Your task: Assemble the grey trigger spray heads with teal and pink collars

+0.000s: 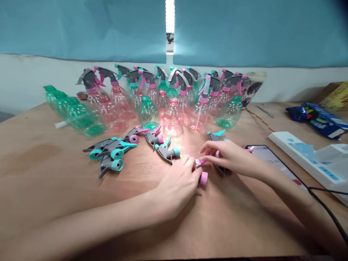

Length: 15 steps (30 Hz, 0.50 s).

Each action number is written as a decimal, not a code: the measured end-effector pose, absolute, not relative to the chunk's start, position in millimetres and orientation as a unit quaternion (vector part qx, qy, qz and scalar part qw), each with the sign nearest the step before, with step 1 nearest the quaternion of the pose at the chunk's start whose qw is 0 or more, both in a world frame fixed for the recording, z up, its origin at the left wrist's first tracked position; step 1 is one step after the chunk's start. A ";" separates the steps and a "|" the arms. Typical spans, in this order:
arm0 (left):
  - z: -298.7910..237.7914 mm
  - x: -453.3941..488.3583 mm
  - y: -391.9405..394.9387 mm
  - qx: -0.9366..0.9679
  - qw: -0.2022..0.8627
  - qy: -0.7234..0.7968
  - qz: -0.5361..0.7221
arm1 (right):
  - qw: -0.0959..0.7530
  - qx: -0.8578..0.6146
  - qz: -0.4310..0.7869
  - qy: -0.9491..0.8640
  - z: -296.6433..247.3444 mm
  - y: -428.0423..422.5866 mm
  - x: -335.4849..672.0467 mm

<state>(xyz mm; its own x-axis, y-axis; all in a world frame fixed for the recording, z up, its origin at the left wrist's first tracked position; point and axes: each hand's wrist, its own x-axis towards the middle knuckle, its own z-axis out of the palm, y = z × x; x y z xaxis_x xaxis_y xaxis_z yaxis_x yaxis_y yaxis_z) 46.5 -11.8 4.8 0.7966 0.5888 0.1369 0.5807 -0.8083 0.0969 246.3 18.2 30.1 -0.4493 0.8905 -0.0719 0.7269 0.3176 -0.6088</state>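
Slippage of grey-and-pink plastic spray head [203, 178] could follow if left hand [178, 183], curled round it, loosens, right hand [230, 155] beside it, grip unclear.

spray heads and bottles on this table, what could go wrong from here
The pink-collared spray head under the left hand might slip, since it is only partly covered. The right forearm overlaps the phone in this view, so it could nudge it. The open pink bottle stands close to others, so a bump may topple several.
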 end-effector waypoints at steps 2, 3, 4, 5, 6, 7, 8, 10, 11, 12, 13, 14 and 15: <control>4.2 50.5 -12.8 0.944 0.044 0.312 0.098 | 0.180 -0.509 0.272 -0.797 30.4 26.3 235.0; 4.5 51.3 -14.3 0.941 0.061 0.316 0.108 | 0.190 -0.501 0.282 -0.796 30.6 30.6 227.9; 5.2 51.2 -16.5 0.937 0.079 0.320 0.117 | 0.189 -0.492 0.296 -0.797 30.8 35.0 220.0; 5.9 50.2 -19.4 0.933 0.096 0.324 0.126 | 0.173 -0.483 0.312 -0.800 30.7 39.1 211.7; 6.4 48.4 -22.7 0.930 0.112 0.325 0.133 | 0.158 -0.483 0.317 -0.801 30.3 42.6 203.0; 6.2 45.8 -26.2 0.927 0.124 0.325 0.138 | 0.153 -0.483 0.317 -0.802 29.7 45.2 194.3; 5.2 42.8 -29.8 0.926 0.133 0.323 0.144 | 0.150 -0.485 0.316 -0.802 29.1 46.6 186.0; 0.9 35.8 -35.9 0.925 0.144 0.313 0.158 | 0.147 -0.484 0.316 -0.803 28.7 45.1 171.8; -2.1 32.4 -38.3 0.925 0.148 0.309 0.164 | 0.143 -0.473 0.326 -0.806 29.4 42.5 166.6; -5.2 29.4 -39.9 0.924 0.148 0.309 0.171 | 0.138 -0.460 0.337 -0.810 30.9 38.9 162.9; -8.2 26.7 -40.9 0.922 0.144 0.313 0.178 | 0.131 -0.446 0.348 -0.814 33.3 34.8 161.0; -10.8 24.6 -41.1 0.920 0.137 0.318 0.185 | 0.124 -0.434 0.357 -0.818 36.3 30.8 161.0; -12.8 23.0 -40.5 0.917 0.129 0.323 0.192 | 0.119 -0.429 0.360 -0.820 39.6 27.3 162.7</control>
<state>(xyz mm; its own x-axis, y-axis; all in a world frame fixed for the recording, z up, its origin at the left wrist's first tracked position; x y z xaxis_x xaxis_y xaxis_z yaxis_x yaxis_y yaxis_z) 23.0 -40.5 -12.8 0.7167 0.6433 0.2694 0.5437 -0.7573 0.3618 162.7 27.3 39.6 -0.6042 0.7886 -0.1143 0.6176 0.3728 -0.6926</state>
